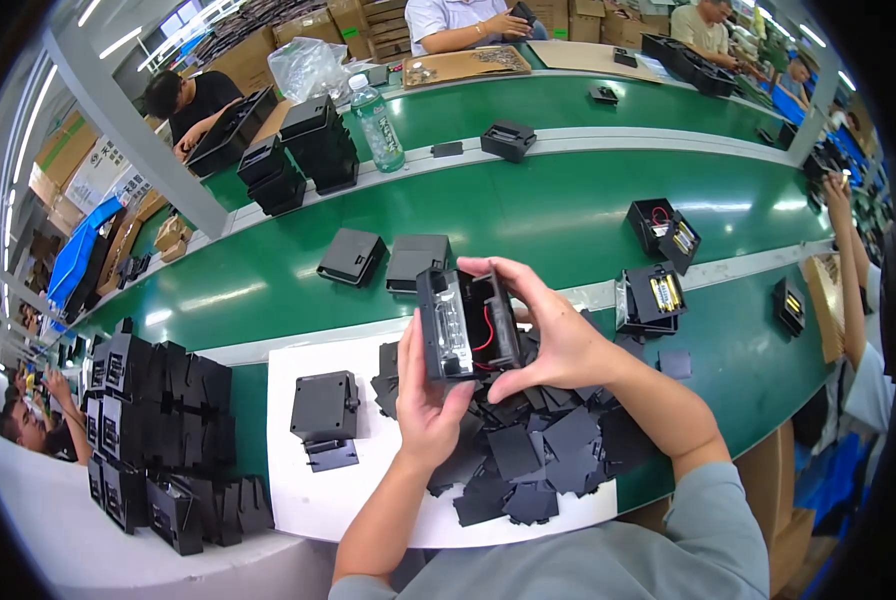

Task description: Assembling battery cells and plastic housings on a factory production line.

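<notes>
Between my two hands, above the white board (293, 490), is a black plastic box housing (476, 325) with a clear strip along one side and red wire inside its hollow. My left hand (430, 415) grips its left side and lower edge. Around its right side and top closes my right hand (563, 335), thumb at the lower corner. Under the hands lies a loose pile of flat black plastic plates (513, 450). Left of them, on the board, sits a closed black box (325, 405) with a small black plate (332, 455) below it.
Stacked black housings (158, 430) stand at the left. Two black boxes (353, 256) lie on the green conveyor belt (568, 190). Open boxes with batteries (666, 293) are at the right. Beyond stand a plastic bottle (376, 125) and stacked black trays (318, 145). Other people work around the line.
</notes>
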The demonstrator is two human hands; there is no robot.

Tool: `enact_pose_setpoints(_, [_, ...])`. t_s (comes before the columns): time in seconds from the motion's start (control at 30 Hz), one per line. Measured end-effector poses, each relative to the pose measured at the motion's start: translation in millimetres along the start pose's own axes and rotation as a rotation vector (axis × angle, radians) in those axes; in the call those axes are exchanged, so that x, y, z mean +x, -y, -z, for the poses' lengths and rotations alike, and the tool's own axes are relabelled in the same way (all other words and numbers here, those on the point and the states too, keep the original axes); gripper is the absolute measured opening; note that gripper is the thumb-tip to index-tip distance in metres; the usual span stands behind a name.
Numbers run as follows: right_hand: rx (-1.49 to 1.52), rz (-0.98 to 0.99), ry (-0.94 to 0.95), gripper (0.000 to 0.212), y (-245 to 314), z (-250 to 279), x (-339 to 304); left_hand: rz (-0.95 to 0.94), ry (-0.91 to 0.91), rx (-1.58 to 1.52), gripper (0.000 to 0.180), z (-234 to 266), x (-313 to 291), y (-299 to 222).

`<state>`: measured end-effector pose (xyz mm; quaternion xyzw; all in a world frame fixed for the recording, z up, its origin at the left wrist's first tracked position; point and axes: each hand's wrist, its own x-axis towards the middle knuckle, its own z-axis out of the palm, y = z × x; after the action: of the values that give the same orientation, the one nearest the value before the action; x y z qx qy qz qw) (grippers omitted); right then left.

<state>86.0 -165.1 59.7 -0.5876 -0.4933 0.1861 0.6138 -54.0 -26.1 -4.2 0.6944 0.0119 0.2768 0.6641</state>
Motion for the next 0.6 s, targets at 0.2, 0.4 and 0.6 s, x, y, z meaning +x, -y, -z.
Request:
enact_pose_setpoints(0.2, [-0.364, 0.021, 0.013, 0.121, 0, -7, 1, -0.1, 0.013, -0.102, 0.075, -20, -4, -14])
enact_pose_setpoints(0.4, [-0.333, -0.011, 0.091, 0.117, -1, 5, -4, 0.145, -0.093, -0.078, 0.065, -19, -4, -24])
enact_pose_setpoints(0.6, [-0.319, -0.4, 0.156, 0.108, 19, 13, 2, 0.297, -0.027, -0.303, 0.052, -9, -4, -11])
